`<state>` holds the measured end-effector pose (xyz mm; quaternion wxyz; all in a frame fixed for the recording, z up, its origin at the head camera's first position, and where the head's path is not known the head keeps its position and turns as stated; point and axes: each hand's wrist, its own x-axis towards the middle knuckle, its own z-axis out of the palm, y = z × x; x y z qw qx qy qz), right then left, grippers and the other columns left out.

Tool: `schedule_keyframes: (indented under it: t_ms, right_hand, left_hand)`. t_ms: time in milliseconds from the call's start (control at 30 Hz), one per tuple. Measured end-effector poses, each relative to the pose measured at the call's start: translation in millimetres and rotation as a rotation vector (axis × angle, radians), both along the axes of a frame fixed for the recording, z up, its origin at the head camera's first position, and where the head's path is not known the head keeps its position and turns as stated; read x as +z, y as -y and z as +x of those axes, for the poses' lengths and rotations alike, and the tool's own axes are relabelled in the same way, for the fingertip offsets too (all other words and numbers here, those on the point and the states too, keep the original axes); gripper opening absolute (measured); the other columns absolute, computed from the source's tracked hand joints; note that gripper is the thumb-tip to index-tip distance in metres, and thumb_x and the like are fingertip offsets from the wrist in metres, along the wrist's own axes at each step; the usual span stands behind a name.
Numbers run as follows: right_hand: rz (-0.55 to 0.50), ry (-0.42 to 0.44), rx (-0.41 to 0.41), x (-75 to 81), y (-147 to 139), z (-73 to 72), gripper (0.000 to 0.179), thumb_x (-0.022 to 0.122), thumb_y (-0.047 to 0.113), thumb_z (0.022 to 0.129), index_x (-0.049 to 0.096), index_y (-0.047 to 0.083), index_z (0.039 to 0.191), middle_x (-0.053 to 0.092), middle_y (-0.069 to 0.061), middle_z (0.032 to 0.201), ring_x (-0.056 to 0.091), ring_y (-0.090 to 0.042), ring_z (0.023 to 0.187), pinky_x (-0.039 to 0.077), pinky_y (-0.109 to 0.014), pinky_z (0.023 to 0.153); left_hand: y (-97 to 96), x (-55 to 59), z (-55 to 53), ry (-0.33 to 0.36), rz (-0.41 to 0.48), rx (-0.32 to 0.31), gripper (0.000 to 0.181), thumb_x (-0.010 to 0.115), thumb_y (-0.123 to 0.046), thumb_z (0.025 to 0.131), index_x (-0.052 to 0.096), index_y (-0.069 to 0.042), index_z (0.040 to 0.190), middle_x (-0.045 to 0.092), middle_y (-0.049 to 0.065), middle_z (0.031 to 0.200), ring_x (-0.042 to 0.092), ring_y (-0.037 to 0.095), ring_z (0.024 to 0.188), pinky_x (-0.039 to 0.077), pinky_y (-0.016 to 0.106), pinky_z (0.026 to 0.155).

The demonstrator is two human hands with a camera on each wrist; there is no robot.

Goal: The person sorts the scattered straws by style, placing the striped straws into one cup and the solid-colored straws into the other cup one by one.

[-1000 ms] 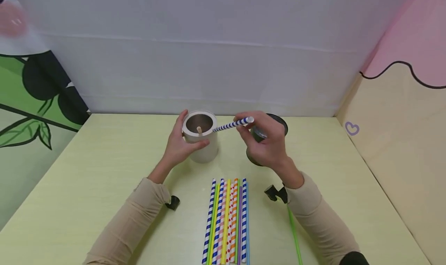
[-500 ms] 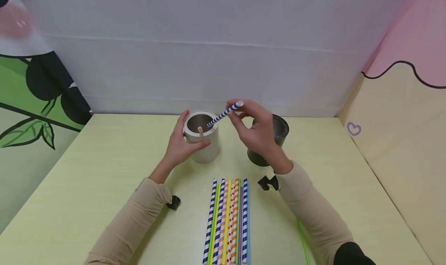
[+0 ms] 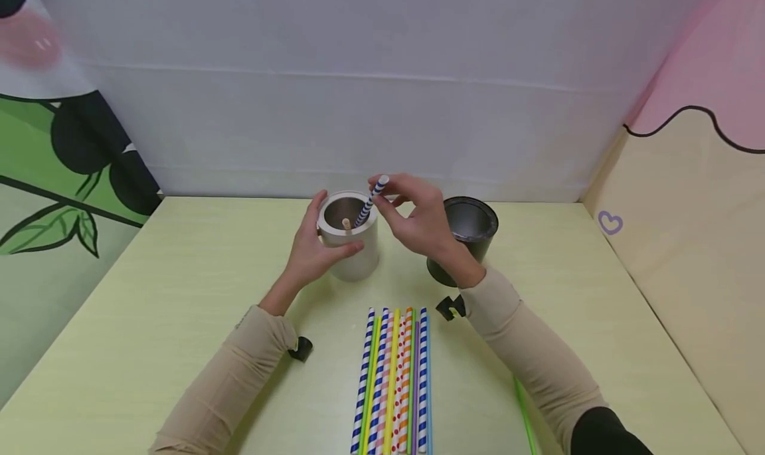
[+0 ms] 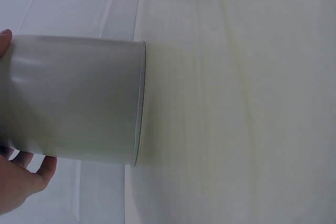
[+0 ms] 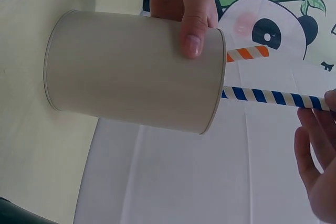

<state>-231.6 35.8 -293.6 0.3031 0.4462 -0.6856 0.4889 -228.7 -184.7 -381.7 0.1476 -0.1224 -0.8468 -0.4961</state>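
A white cylindrical cup (image 3: 357, 261) stands upright on the table, and my left hand (image 3: 317, 249) grips it near the rim, thumb in front and fingers around the far side. My right hand (image 3: 418, 219) pinches a blue-and-white striped straw (image 3: 372, 199) by its upper end. The straw's lower part is inside the cup's mouth and hidden by its wall. An orange-and-white striped straw (image 5: 249, 53) also stands in the cup, its tip just above the rim in the right wrist view.
Just right of the cup stands a dark cup (image 3: 472, 226), partly behind my right wrist. A row of several coloured straws (image 3: 391, 382) lies on the table (image 3: 239, 275) in front. One green straw (image 3: 524, 415) lies apart, partly under the right sleeve. A white wall (image 3: 382, 123) rises behind.
My right hand has moved left, bringing the blue striped straw from slanting beside the rim to a steeper tilt inside the white cup. My left hand has kept its grip on the cup.
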Motion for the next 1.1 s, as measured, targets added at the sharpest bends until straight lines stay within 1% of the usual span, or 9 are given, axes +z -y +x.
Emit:
schedule_keyframes:
  t_ms: [200,367,500,567,633,733,900,1100]
  right_hand:
    - [0.04,0.016,-0.01,-7.9,6,-5.1,0.019,0.068,0.0,0.086,0.068,-0.002,0.105,0.07,-0.012,0.101,0.068,-0.018,0.086,0.054,-0.028,0.064]
    - [0.113,0.054,-0.028,-18.2,11,-9.1,0.019,0.068,0.003,0.087,0.069,-0.001,0.106,0.07,-0.01,0.102,0.068,-0.017,0.088,0.055,-0.031,0.064]
    - [0.187,0.082,-0.051,-26.5,13,-10.9,0.021,0.068,0.005,0.087,0.068,0.0,0.108,0.07,-0.01,0.102,0.067,-0.018,0.09,0.055,-0.034,0.075]
    - [0.219,0.088,-0.066,-29.6,14,-11.7,0.021,0.067,0.005,0.088,0.068,0.0,0.108,0.07,-0.01,0.102,0.067,-0.018,0.091,0.053,-0.033,0.082]
    - [0.238,0.1,-0.071,-32.4,15,-12.0,0.02,0.066,0.005,0.088,0.068,0.001,0.107,0.07,-0.01,0.102,0.067,-0.018,0.091,0.053,-0.033,0.084]
    - [0.27,0.117,-0.076,-35.6,15,-11.9,0.018,0.065,0.006,0.088,0.069,0.001,0.106,0.07,-0.008,0.099,0.066,-0.017,0.088,0.052,-0.031,0.082]
    - [0.327,0.141,-0.051,-40.4,17,-12.8,0.017,0.064,0.007,0.09,0.069,0.002,0.105,0.07,-0.007,0.098,0.064,-0.015,0.085,0.053,-0.033,0.08]
    - [0.359,0.144,-0.041,-42.5,18,-14.1,0.02,0.063,0.008,0.09,0.069,0.001,0.108,0.071,-0.009,0.101,0.064,-0.017,0.087,0.053,-0.038,0.08]
  left_hand:
    - [0.2,0.0,0.5,-0.004,0.006,-0.003,0.11,0.086,-0.038,0.069,0.019,-0.018,0.153,0.037,0.003,0.148,0.04,0.022,0.129,0.038,0.054,0.101]
    - [0.3,0.2,1.0,-0.001,0.009,-0.003,0.108,0.086,-0.038,0.069,0.019,-0.022,0.153,0.039,0.003,0.146,0.042,0.022,0.127,0.039,0.053,0.101]
    - [0.4,0.6,1.6,0.0,0.007,-0.01,0.108,0.086,-0.036,0.069,0.018,-0.024,0.153,0.038,0.004,0.147,0.042,0.022,0.127,0.039,0.052,0.1]
    - [0.4,1.1,2.0,-0.003,0.006,-0.014,0.108,0.086,-0.036,0.07,0.018,-0.024,0.153,0.038,0.004,0.147,0.042,0.023,0.127,0.04,0.053,0.1]
    - [0.2,1.3,2.6,-0.006,0.006,-0.018,0.108,0.085,-0.035,0.07,0.017,-0.024,0.153,0.037,0.004,0.147,0.042,0.023,0.126,0.04,0.053,0.099]
    - [-0.1,1.2,2.8,-0.013,0.005,-0.019,0.108,0.085,-0.035,0.07,0.017,-0.022,0.153,0.037,0.004,0.147,0.042,0.024,0.126,0.04,0.054,0.099]
    - [-0.2,0.8,1.9,-0.023,0.0,-0.017,0.109,0.086,-0.034,0.07,0.018,-0.018,0.153,0.036,0.005,0.148,0.042,0.024,0.126,0.041,0.053,0.098]
    - [-0.2,0.2,1.8,-0.02,-0.009,-0.016,0.108,0.085,-0.035,0.07,0.017,-0.023,0.154,0.035,0.005,0.149,0.041,0.024,0.128,0.04,0.054,0.099]
